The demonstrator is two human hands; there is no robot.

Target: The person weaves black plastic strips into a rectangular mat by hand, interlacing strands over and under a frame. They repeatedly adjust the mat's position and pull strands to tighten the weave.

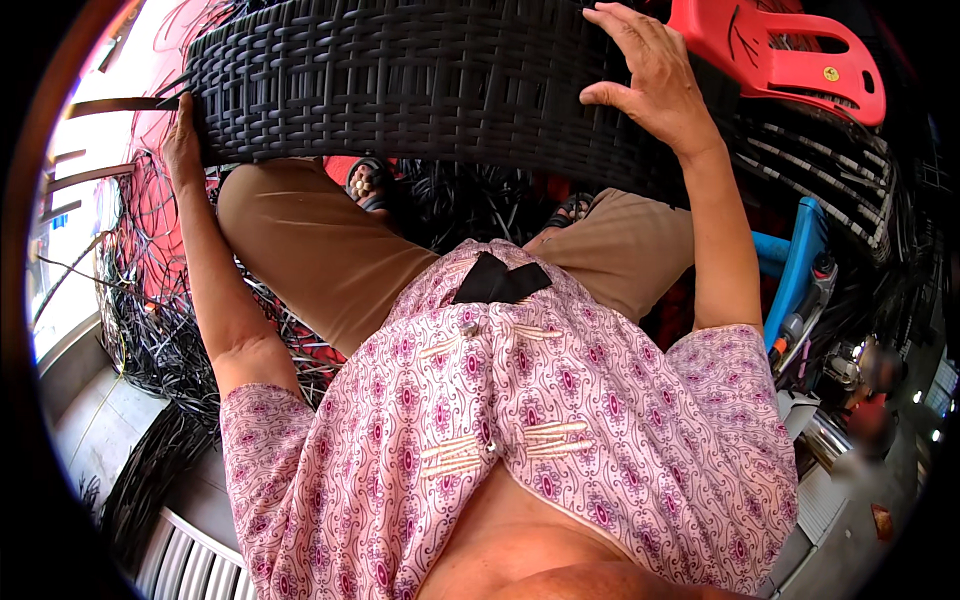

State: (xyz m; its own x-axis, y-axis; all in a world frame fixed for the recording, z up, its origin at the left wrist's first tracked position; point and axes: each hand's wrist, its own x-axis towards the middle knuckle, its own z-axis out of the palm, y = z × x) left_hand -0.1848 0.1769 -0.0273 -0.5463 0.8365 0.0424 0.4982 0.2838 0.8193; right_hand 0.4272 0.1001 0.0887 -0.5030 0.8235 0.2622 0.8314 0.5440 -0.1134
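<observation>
Black woven rattan panel (420, 80) looks mostly woven; left hand (182, 140) grips its 9 o'clock edge beside loose strips (120, 104), right hand (650, 75) presses open-fingered at 1 o'clock.

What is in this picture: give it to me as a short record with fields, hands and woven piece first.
left hand: grips the left edge of the black woven panel, fingers curled over it
right hand: rests flat on the panel's right part, fingers spread
panel: held over the knees, a loose strip sticking out at its left
around: black strips piled on the floor at left, red plastic chair upper right
</observation>
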